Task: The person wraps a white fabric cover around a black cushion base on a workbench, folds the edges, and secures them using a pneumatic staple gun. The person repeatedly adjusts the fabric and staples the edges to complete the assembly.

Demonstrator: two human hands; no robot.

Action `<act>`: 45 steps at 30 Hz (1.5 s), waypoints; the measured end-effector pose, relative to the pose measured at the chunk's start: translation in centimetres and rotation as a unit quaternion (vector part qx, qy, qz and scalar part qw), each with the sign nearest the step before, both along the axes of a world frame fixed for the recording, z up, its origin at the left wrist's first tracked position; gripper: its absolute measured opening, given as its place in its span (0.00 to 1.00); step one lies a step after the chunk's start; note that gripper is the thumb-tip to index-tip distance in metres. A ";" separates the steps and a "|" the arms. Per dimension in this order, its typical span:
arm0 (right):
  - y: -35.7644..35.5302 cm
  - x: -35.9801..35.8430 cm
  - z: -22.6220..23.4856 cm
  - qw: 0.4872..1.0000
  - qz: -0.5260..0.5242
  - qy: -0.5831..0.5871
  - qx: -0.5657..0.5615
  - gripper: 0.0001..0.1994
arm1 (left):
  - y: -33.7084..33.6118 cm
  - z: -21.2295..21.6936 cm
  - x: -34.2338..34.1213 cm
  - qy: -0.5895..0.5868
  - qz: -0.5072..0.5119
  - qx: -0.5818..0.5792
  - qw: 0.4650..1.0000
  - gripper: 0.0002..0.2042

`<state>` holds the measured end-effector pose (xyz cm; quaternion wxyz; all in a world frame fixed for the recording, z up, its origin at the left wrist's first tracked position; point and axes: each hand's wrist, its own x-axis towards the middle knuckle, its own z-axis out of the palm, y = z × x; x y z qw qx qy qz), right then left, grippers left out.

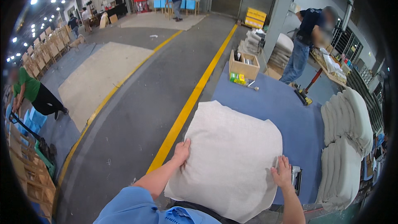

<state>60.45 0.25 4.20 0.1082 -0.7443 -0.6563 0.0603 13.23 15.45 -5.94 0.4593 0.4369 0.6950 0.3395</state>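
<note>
A large off-white fabric seat cushion [234, 157] lies in front of me, partly on the blue tabletop [286, 116] and partly over its near edge. My left hand [181, 151] grips the cushion's left side, with its thumb on the edge and the other fingers mostly hidden. On the right side, my right hand [282, 171] rests against the cloth with its fingers stretched out. Just beside that hand lies a metal staple gun [296, 179] on the tabletop.
At the table's far end are a wooden box [244, 65] of tools and a green-and-yellow carton [237, 78]. Stacked cushions [347, 120] stand to the right. A co-worker [309, 37] works at the right bench, another [31, 87] at far left. Yellow floor lines [199, 91] run past.
</note>
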 end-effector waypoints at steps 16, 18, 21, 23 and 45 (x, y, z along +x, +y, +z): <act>12.5 -15.2 -3.2 0.960 0.243 -0.079 -0.113 0.58 | 1.6 -3.4 -2.2 -0.351 0.144 -0.174 0.909 0.29; 14.8 -18.3 -3.0 0.953 0.268 -0.064 -0.126 0.58 | 1.7 -3.7 -2.5 -0.348 0.167 -0.200 0.901 0.27; 17.4 -23.0 -3.2 0.946 0.296 -0.047 -0.124 0.58 | 1.8 -2.2 -2.3 -0.412 0.176 -0.202 0.871 0.27; 18.9 -26.3 -3.2 0.943 0.308 -0.034 -0.118 0.55 | 1.8 -2.4 -2.4 -0.429 0.174 -0.178 0.868 0.28; 13.1 -5.5 0.5 0.989 0.127 -0.022 -0.078 0.45 | 2.8 -6.2 -1.5 0.046 -0.041 -0.061 0.996 0.31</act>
